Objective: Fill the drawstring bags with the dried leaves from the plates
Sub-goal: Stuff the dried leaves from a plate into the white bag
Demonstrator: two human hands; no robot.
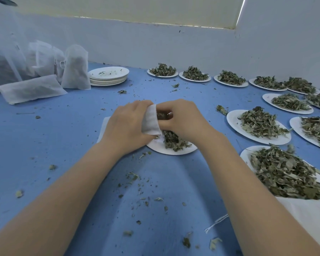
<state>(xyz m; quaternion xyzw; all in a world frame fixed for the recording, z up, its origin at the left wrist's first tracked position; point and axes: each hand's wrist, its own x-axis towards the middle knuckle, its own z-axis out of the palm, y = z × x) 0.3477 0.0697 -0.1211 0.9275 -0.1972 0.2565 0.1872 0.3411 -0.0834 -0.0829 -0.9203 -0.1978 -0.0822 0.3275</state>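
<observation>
- At the centre of the blue table [63, 145], my left hand [127, 126] grips the white drawstring bag [151, 120], fingers curled round its mouth to hold it open above the near plate [172, 149].
- My right hand [185, 121] has its fingers bunched on a pinch of dried leaves [162, 115] at the bag's opening; the fingertips themselves are hidden.
- Risk: the opening is narrow. If my left grip slackens, the soft fabric will likely fold shut and the leaves will drop beside it.
- Risk: the leaves look brittle. Forcing them in would probably crumble them and add to the crumbs scattered on the table.
- Remaining leaves [174, 140] lie in a loose, curled heap on the near plate, right below the bag.
- Bag material: thin, matte, non-woven-looking cloth, limp and creased.
- Plates: white, round, shallow. Full plates [259, 126] stand to the right and far right; an emptied stack [108, 75] stands far left.
- Filled bags [76, 68] stand and lie at far left.
</observation>
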